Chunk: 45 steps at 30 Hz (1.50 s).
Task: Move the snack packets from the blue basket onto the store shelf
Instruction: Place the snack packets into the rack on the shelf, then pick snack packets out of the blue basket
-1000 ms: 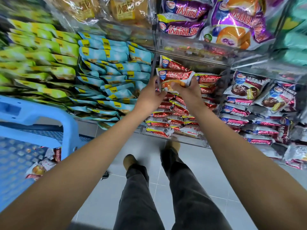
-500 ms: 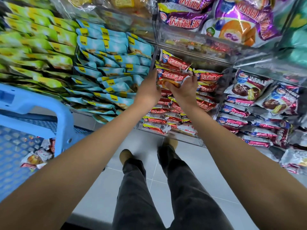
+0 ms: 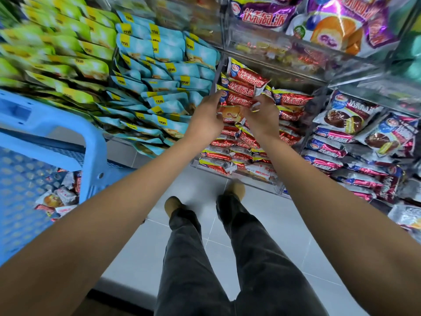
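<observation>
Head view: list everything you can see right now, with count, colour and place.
Held snack packet: one, red and yellow, pinched at both ends in front of the shelf stack.
Red packets on the shelf: many, red and yellow, centre compartment.
Blue packets: many, light blue with yellow labels, left of centre.
Green packets: many, far left.
Chocolate-cake packets: many, white and dark red, right.
Purple bags: several, upper shelf.
Blue basket: one, left, packets in it.
Floor: grey tiles.
Legs: two, dark trousers, tan shoes.
Left hand: grips packet.
Right hand: grips packet.
</observation>
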Available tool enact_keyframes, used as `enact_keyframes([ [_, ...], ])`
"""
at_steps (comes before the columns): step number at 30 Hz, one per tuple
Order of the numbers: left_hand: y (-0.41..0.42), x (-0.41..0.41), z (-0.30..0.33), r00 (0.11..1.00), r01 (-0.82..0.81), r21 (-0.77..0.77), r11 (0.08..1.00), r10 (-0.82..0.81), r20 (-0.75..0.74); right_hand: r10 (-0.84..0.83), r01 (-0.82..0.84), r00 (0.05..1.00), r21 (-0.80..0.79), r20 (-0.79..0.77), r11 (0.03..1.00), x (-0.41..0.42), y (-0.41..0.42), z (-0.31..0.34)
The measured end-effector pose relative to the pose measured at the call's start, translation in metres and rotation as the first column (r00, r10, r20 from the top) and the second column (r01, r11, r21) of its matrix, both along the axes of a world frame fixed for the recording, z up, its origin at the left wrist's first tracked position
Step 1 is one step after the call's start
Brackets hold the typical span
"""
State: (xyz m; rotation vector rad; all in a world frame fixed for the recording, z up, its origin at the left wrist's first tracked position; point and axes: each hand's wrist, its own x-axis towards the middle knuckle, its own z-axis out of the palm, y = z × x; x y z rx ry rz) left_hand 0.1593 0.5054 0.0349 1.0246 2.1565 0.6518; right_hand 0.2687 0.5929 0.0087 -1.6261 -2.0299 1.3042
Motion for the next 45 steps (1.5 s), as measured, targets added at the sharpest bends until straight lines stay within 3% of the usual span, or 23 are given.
enact_keyframes([
  [5,0.002,0.001,0.003,0.983,-0.044,-0.027,0.999,0.048,0.177,-0.04,0.035,0.998,-0.107,-0.042,0.994,0.012,-0.001,0.007],
  [10,-0.036,0.012,0.026,0.998,-0.016,0.021,1.0,0.014,0.063,0.047,-0.043,0.998,-0.101,0.037,0.994,0.041,-0.024,0.034],
  [13,-0.071,0.028,0.034,0.995,-0.062,0.006,0.998,0.061,0.08,0.087,-0.079,0.99,-0.07,0.114,0.994,0.067,-0.042,0.048],
  [16,-0.13,0.048,0.046,0.986,-0.151,-0.023,0.988,0.153,0.061,0.337,-0.324,0.924,-0.099,0.18,0.941,0.08,-0.071,0.069],
  [19,-0.192,0.063,0.047,0.94,-0.307,-0.06,0.95,0.313,0.138,0.585,-0.567,0.797,-0.149,0.152,0.811,0.072,-0.1,0.088],
  [22,-0.254,0.061,0.047,0.808,-0.54,-0.133,0.831,0.557,0.194,0.755,-0.728,0.64,-0.2,0.146,0.656,0.038,-0.133,0.1],
  [25,-0.313,0.041,0.058,0.56,-0.797,-0.093,0.597,0.788,0.257,0.853,-0.84,0.484,-0.169,0.196,0.516,-0.018,-0.171,0.112],
  [29,-0.392,0.003,0.08,0.288,-0.955,0.018,0.296,0.912,0.294,0.924,-0.922,0.37,-0.088,0.098,0.378,-0.101,-0.237,0.133],
  [32,-0.445,-0.037,0.082,0.206,-0.979,0.05,0.199,0.948,0.244,0.943,-0.938,0.334,-0.091,0.009,0.333,-0.157,-0.29,0.144],
  [35,-0.485,-0.073,0.06,0.116,-0.982,-0.108,0.156,0.944,0.309,0.951,-0.94,0.309,-0.149,0.003,0.306,-0.202,-0.341,0.143],
  [37,-0.508,-0.093,0.036,0.152,-0.932,-0.271,0.241,0.938,0.312,0.955,-0.932,0.295,-0.212,0.026,0.294,-0.227,-0.37,0.132],
  [41,-0.546,-0.122,-0.007,0.366,-0.754,-0.479,0.449,0.893,0.261,0.962,-0.914,0.226,-0.31,0.151,0.263,-0.262,-0.411,0.1],
  [45,-0.562,-0.145,-0.047,0.452,-0.646,-0.575,0.502,0.859,0.242,0.947,-0.877,0.189,-0.389,0.258,0.281,-0.282,-0.431,0.055],
])
